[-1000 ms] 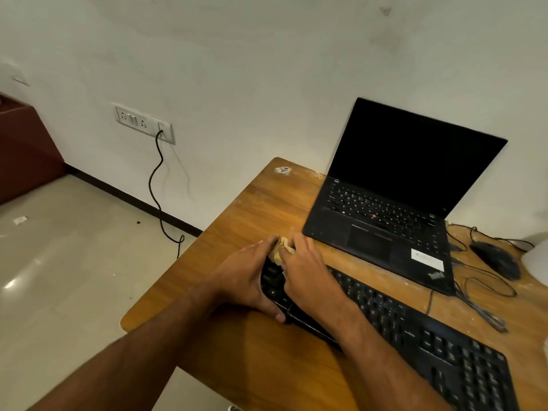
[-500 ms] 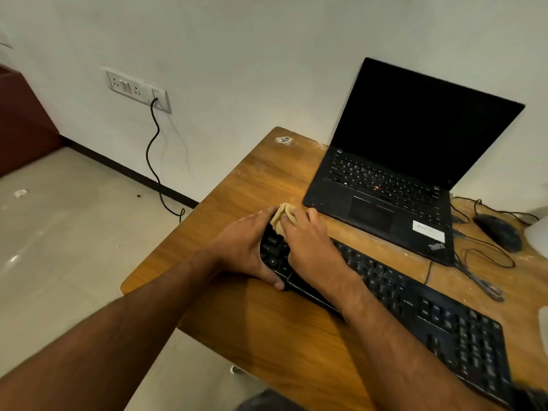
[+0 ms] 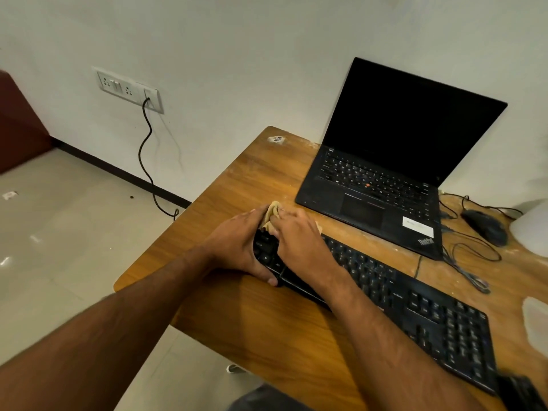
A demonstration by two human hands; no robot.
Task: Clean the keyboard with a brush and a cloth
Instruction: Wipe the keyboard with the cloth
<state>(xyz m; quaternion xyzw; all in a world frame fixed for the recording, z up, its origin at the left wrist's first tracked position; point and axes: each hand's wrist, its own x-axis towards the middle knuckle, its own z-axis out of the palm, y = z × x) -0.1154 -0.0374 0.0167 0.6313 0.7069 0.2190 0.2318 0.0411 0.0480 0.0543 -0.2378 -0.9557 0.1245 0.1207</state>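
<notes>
Over the last second your hands barely shift on the keyboard (image 3: 385, 289). Your right hand (image 3: 299, 241) works the tan cloth (image 3: 272, 215) a touch farther toward the keyboard's far left corner, so more of the cloth now bunches up above your knuckles. Your left hand (image 3: 240, 247) draws in closer to the cloth, its fingertips now touching it. Your head swings, so the view moves around.
</notes>
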